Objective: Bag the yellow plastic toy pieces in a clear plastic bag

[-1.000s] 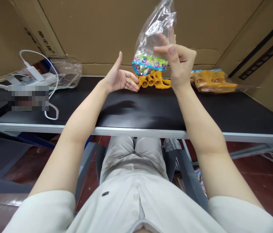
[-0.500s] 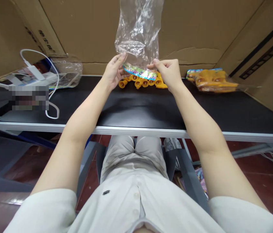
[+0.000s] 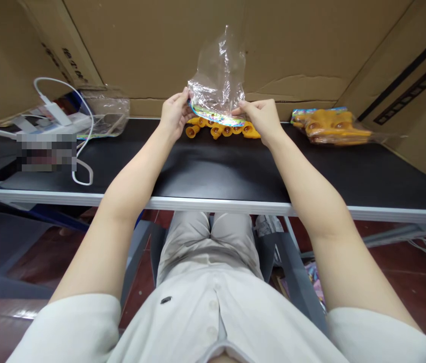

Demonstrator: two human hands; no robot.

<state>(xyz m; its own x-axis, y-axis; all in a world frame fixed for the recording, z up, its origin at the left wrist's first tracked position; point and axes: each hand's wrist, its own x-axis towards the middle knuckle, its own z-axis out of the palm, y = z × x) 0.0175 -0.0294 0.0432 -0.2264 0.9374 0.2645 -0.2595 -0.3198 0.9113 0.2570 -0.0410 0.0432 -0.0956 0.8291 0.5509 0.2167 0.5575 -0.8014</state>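
A clear plastic bag point(image 3: 218, 83) with a colourful printed strip along its lower edge is held up between my hands. My left hand point(image 3: 175, 113) pinches its left edge, thumb on top. On the other side, my right hand point(image 3: 260, 117) grips the right end near the printed strip. The upper part of the bag stands up, crumpled and narrowing to a point. Behind and below the strip, several yellow-orange plastic pieces point(image 3: 228, 131) with cup-like ends lie on the black table; the bag and hands partly hide them.
On the right lies a filled clear bag of yellow-orange pieces point(image 3: 329, 126). At the left are a white power strip point(image 3: 67, 125) with cables and another clear bag point(image 3: 112, 113). Cardboard walls point(image 3: 292, 45) rise behind the black table point(image 3: 220, 174).
The top of the bag has folded down and looks shorter and narrower. Both hands keep hold of its edges almost in the same place.
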